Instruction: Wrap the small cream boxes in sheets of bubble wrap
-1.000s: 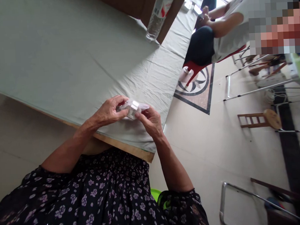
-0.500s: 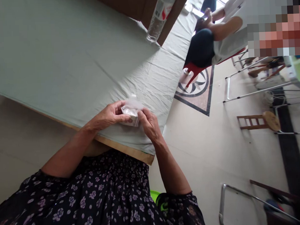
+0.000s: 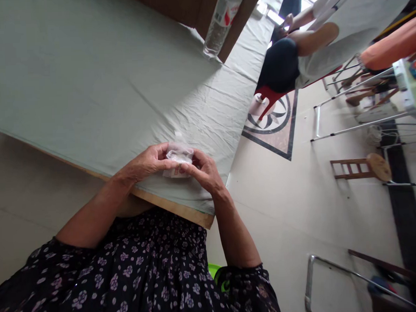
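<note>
Between my hands, close to the table's near edge, is a small clear plastic bag (image 3: pixel 179 156) with a pale, printed lower part. My left hand (image 3: pixel 152 160) grips its left side, thumb across the front and fingers behind. On the other side my right hand (image 3: pixel 204 171) pinches the bag, its thumb on the front near the print. The top of the bag is gathered and see-through. What lies inside cannot be made out. Underneath is the pale green cloth (image 3: pixel 87 78) that covers the table.
A clear bottle (image 3: pixel 221 24) with a red and white label stands beside a dark brown box (image 3: pixel 174 8). A person in a white shirt (image 3: pixel 347 19) sits on a red chair (image 3: pixel 269 100) at the table's far right. Folding tables and a wooden stool (image 3: pixel 379 167) stand on the tiled floor.
My right hand has shifted inward, its thumb now over the front of the bag. The bag is turned slightly, its mouth more towards me. The seated person's hands have moved a little.
</note>
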Available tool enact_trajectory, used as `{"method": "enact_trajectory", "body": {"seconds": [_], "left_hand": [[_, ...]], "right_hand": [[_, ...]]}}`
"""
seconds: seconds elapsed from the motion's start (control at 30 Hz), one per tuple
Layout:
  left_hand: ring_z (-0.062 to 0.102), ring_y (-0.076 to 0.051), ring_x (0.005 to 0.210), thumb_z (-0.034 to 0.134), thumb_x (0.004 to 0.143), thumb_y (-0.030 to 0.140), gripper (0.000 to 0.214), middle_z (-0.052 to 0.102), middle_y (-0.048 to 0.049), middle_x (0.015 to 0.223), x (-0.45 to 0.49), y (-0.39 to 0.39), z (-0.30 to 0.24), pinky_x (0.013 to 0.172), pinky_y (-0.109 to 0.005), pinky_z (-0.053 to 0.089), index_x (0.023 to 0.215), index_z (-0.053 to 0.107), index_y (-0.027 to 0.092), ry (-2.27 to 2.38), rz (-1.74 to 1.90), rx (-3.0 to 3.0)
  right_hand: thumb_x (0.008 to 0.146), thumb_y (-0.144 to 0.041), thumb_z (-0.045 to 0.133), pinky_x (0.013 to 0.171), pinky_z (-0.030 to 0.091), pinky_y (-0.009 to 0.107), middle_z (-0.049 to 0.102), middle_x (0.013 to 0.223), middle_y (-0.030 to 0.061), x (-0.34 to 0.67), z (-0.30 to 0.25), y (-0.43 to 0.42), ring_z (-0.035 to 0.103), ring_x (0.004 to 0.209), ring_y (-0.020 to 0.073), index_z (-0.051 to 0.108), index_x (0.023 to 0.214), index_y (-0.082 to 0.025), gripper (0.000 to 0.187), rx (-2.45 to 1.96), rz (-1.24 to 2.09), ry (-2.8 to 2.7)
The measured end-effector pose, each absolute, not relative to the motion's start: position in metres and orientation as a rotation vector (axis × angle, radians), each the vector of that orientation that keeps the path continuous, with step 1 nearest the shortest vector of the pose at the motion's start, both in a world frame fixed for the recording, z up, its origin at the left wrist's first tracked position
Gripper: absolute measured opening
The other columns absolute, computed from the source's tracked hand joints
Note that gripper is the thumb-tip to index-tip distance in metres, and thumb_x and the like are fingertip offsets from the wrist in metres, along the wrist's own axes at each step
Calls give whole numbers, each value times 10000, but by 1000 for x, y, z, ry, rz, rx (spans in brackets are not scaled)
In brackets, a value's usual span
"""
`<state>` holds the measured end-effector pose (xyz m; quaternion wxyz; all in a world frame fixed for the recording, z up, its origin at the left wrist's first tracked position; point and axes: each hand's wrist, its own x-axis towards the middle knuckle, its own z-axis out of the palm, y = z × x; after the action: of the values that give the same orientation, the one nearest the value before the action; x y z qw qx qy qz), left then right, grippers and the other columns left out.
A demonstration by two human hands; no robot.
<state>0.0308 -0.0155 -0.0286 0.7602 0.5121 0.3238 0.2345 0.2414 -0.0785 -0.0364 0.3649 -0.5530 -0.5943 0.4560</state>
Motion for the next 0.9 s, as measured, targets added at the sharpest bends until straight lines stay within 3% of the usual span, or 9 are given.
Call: {"method": "enact_trajectory", "body": {"seconds": [0.2,0.43,0.57,0.77,0.9], "left_hand": [[749,-209,924,843,769,386,478,808,-84,1087,32,-16,-28,835,-296,594,1173,760,145,778,554,1144],[724,-180,858,764,812,352,377,811,-48,1029,32,-20,-14,750,-252,555,1138,793,163,875,532,1310],[726,-197,893,756,827,413,428,809,-62,1053,31,-19,-19,758,-263,550,1171,788,159,901,538,1358],[717,-186,867,746,845,434,448,797,-55,1023,28,-16,-28,756,-264,539,1202,768,163,918,561,1387],[721,-191,832,771,795,418,490,796,-64,995,29,-14,-26,722,-269,549,1201,759,144,914,548,1324]], "right_hand": [[898,-576,727,789,572,386,755,949,37,239,-37,-79,687,842,220,695,1265,-227,506,-1428,1161,-1466],[878,-571,747,769,567,374,762,959,48,234,-42,-81,678,835,213,733,1183,-219,465,-1502,1040,-1449],[911,-608,706,788,555,346,761,941,32,233,-39,-79,664,804,179,759,1140,-216,457,-1519,1008,-1467],[985,-551,636,909,547,362,778,1067,46,228,-38,-79,685,922,196,784,1070,-255,341,-1499,884,-1601],[971,-604,618,880,547,369,757,1075,55,232,-41,-72,672,917,206,759,1052,-257,383,-1504,894,-1542]]}}
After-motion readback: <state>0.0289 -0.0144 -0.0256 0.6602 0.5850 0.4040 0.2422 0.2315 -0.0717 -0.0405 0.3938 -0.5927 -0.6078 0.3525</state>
